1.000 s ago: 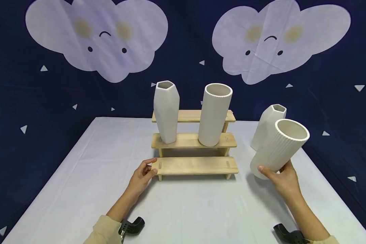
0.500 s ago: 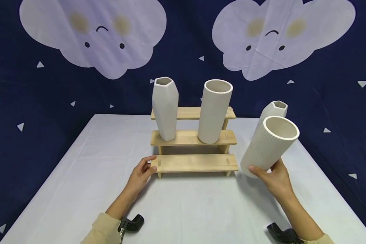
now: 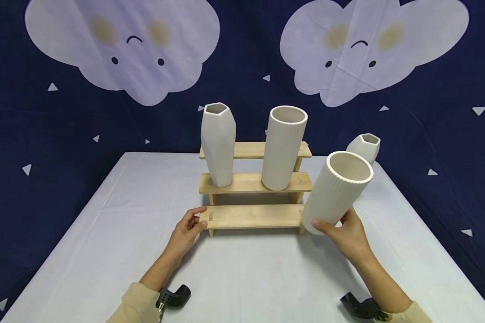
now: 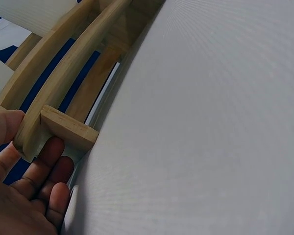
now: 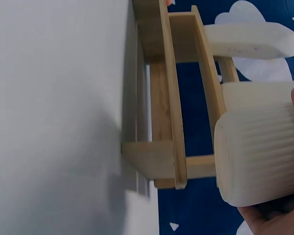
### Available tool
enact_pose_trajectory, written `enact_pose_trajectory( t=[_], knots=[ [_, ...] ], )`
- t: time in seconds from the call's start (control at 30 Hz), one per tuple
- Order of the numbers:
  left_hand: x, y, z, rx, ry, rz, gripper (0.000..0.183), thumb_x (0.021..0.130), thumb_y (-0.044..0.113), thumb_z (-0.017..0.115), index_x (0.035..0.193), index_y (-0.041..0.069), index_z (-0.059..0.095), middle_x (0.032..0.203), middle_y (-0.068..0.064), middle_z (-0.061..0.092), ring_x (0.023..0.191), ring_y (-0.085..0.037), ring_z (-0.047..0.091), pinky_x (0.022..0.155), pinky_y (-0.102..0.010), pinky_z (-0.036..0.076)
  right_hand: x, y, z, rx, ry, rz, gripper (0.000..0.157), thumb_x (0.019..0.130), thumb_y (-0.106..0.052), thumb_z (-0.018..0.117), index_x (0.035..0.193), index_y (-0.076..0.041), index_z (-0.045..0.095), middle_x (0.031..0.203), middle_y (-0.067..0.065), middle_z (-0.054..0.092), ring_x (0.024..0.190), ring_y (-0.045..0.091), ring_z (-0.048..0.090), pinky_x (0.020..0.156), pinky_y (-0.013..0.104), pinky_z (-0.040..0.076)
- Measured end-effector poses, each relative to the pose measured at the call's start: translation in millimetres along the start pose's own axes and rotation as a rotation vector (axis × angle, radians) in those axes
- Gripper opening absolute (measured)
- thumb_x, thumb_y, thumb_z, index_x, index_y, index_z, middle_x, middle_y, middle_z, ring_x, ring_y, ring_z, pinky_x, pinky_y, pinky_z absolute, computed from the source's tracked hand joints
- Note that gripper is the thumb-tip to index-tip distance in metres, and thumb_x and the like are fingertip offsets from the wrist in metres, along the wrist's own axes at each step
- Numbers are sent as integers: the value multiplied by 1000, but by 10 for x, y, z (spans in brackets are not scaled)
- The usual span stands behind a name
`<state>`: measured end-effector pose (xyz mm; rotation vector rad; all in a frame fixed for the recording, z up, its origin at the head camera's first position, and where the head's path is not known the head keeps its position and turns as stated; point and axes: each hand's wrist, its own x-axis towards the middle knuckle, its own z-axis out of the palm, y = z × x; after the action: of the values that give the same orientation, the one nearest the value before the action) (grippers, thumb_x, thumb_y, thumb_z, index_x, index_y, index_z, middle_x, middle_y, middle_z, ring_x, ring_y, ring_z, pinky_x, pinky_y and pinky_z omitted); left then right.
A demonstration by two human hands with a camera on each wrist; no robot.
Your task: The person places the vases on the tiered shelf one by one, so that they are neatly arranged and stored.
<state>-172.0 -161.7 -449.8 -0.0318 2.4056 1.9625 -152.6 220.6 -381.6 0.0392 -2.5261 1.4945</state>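
A three-step wooden display rack (image 3: 252,216) stands on the white table. My left hand (image 3: 184,231) holds the left end of its lowest step; in the left wrist view the thumb lies on the board and other fingers curl below it. My right hand (image 3: 347,235) grips a white ribbed cylindrical vase (image 3: 334,193) near its base. This vase leans to the right, raised off the table, and overlaps the right end of the lowest step in the head view. On the middle step stand a white faceted vase (image 3: 219,148) at left and a white cylindrical vase (image 3: 283,150) at right.
Another white faceted vase (image 3: 365,146) stands at the table's back right, partly hidden behind the ribbed vase. The white-covered table (image 3: 242,278) ends at a dark blue cloth backdrop (image 3: 250,54) with clouds.
My right hand has carried the ribbed vase leftward, from near the back-right faceted vase to the rack's right end. The left hand keeps its hold on the rack.
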Motion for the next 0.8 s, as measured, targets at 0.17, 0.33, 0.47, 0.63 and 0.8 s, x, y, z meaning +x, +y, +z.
enact_pose_trajectory(
  t=[0.17,0.33,0.47,0.63,0.8],
  knots=[
    [-2,0,3,-4,-6,4,42,91,19,62,132,20,51,99,-11,60,87,-9,52,76,-21,40,0,-41,75,6,-26,-8,76,76,-20,79,138,-8,36,130,10,52,105,-4,46,89,23,35],
    [-12,10,-2,5,-5,5,42,91,20,61,132,20,50,101,-12,60,88,-9,52,77,-21,40,13,-73,146,18,-53,-4,77,75,-22,80,138,-9,36,131,10,52,109,6,47,93,30,36],
    [-18,14,-9,6,-3,4,42,91,20,61,132,20,50,102,-12,61,89,-9,53,79,-21,41,16,-103,219,48,-88,0,79,74,-22,80,138,-7,36,132,12,51,116,19,47,96,39,36],
    [-18,13,-12,6,-1,4,42,92,19,61,132,20,50,101,-13,61,89,-9,53,79,-21,41,14,-130,318,97,-122,-22,79,73,-19,81,137,-6,36,132,13,51,118,25,47,99,44,34],
    [-9,6,-2,3,1,11,42,92,19,61,132,19,51,101,-13,61,88,-8,53,78,-20,41,11,-161,404,148,-147,-27,80,72,-16,81,137,-8,37,132,15,51,121,28,47,102,48,32]
  ],
)
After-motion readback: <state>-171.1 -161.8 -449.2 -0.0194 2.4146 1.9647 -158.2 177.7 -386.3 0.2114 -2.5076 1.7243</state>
